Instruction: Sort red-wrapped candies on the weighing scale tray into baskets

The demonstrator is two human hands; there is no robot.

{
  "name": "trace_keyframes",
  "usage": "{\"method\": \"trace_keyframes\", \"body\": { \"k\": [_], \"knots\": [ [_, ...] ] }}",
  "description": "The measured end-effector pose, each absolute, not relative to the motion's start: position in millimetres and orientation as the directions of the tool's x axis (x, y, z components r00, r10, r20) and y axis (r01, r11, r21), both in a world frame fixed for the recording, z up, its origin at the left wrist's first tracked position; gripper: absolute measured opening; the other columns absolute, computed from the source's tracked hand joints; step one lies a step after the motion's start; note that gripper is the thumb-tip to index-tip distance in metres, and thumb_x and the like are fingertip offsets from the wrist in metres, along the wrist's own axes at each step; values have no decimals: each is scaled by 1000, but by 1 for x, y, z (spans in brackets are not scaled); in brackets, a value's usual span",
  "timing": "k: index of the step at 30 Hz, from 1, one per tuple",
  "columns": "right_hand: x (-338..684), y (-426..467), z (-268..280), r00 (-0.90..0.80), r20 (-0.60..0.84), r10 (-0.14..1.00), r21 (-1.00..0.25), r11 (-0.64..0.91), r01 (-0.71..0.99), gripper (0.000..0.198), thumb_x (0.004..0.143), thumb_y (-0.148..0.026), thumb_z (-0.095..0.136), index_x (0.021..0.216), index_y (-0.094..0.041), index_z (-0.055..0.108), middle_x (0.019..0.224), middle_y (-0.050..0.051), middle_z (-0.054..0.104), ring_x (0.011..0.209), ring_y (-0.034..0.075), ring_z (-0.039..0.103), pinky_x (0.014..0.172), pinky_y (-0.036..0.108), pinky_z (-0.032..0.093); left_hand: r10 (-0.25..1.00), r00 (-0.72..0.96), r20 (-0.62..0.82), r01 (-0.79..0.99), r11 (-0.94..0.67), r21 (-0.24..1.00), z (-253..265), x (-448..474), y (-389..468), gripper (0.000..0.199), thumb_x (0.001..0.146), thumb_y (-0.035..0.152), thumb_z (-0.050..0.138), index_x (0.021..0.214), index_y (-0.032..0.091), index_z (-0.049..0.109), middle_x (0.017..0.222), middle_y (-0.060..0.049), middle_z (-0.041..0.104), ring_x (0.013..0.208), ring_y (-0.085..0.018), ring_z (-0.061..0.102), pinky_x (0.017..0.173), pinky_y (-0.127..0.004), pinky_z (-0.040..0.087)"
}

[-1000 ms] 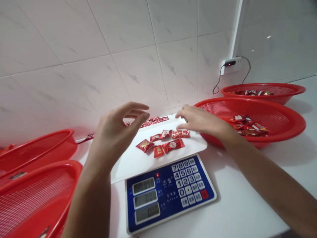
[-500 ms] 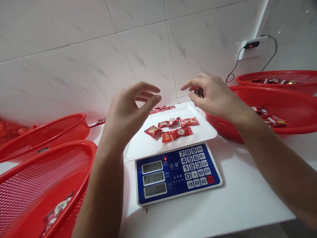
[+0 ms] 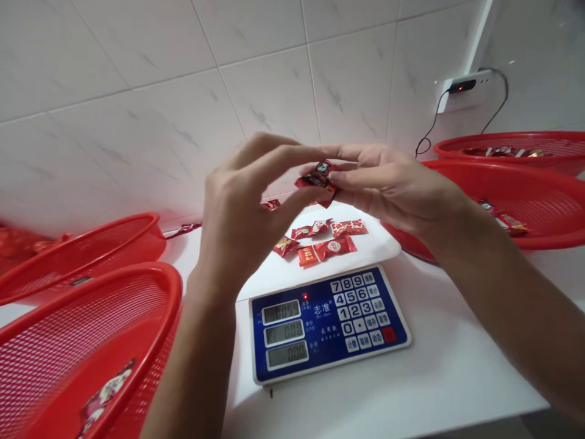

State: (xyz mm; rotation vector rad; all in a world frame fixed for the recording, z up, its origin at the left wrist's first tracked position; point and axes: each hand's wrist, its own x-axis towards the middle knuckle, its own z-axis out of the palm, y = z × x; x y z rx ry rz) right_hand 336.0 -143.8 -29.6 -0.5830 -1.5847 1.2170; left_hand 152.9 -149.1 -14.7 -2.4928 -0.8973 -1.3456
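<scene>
Above the white tray (image 3: 384,249) of a blue scale (image 3: 329,323), my two hands meet around a dark red wrapped candy (image 3: 320,177). My right hand (image 3: 388,183) pinches it between thumb and fingers. From the other side, my left hand (image 3: 256,189) closes on it too, its thumb at the lower edge and its fingers behind. Several red wrapped candies lie on the tray below, among them a wide one with a round emblem (image 3: 335,247) and a patterned one (image 3: 349,227). Whether more candies sit inside my right palm is hidden.
Red mesh baskets flank the scale: a near-left one (image 3: 171,286), a far-left one (image 3: 137,227), a right one (image 3: 548,201) with candies inside, and another behind it (image 3: 562,143). A power socket (image 3: 470,91) with a black cable hangs on the tiled wall.
My hands have come together from apart. The candy that was in my right hand has moved left and is now between both hands.
</scene>
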Motion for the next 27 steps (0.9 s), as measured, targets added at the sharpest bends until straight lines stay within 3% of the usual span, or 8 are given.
{"method": "trace_keyframes", "body": {
  "k": [2, 7, 12, 15, 18, 22, 25, 27],
  "knots": [
    [333, -145, -29, -404, 411, 817, -911, 368, -184, 40, 88, -8, 48, 126, -13, 62, 105, 9, 70, 109, 19, 65, 102, 35, 52, 366, 512, 777, 551, -834, 30, -15, 154, -150, 21, 88, 31, 72, 109, 33, 72, 117, 0, 70, 111, -22, 64, 98, -34, 53],
    [328, -143, -34, -394, 313, 864, -949, 297, -103, 43, 89, -9, 45, 128, -13, 62, 118, 12, 69, 113, 21, 64, 98, 36, 55, 450, 644, 618, 576, -817, -5, -17, 150, -147, 29, 88, 31, 68, 117, 30, 71, 119, -3, 71, 101, -22, 69, 87, -33, 55],
    [337, -138, -36, -446, 189, 875, -976, 217, 12, 42, 96, -27, 52, 137, -19, 55, 125, 12, 67, 111, 24, 66, 94, 42, 57, 559, 420, 715, 705, -697, 131, -14, 135, -136, 15, 89, 30, 61, 93, 31, 76, 87, 2, 77, 77, -18, 70, 76, -31, 54],
    [347, -133, -36, -297, 280, 913, -936, 328, 127, 45, 93, -29, 59, 137, -21, 55, 130, 12, 64, 115, 25, 64, 99, 44, 54, 704, 282, 652, 855, -493, 163, -17, 125, -120, 15, 84, 32, 62, 85, 25, 75, 78, -3, 75, 72, -22, 68, 71, -35, 49],
    [355, -128, -35, -203, 349, 915, -898, 388, 207, 39, 93, -26, 58, 132, -20, 59, 129, 12, 64, 114, 25, 64, 102, 47, 50, 798, 272, 538, 907, -399, 133, -29, 119, -102, 16, 81, 27, 60, 79, 21, 75, 73, -7, 74, 67, -25, 66, 66, -37, 47],
    [362, -127, -32, -199, 409, 890, -860, 449, 242, 37, 92, -27, 58, 129, -21, 61, 127, 11, 65, 111, 25, 65, 99, 46, 50, 834, 382, 397, 887, -452, 95, -46, 120, -86, 28, 83, 16, 50, 88, 21, 77, 85, -10, 77, 74, -26, 69, 69, -37, 49],
    [363, -129, -30, -197, 430, 881, -835, 471, 286, 37, 91, -27, 59, 128, -22, 62, 123, 10, 67, 112, 26, 63, 98, 48, 50, 843, 432, 321, 856, -496, 150, -47, 120, -88, 35, 81, 14, 50, 103, 23, 77, 105, -10, 78, 92, -27, 72, 80, -39, 53],
    [363, -132, -29, -185, 429, 884, -824, 467, 321, 36, 91, -27, 58, 126, -23, 63, 123, 9, 67, 113, 27, 62, 98, 48, 50, 841, 431, 328, 842, -505, 190, -40, 119, -96, 37, 82, 17, 51, 108, 24, 76, 106, -9, 78, 95, -27, 72, 83, -41, 55]
  ]
}}
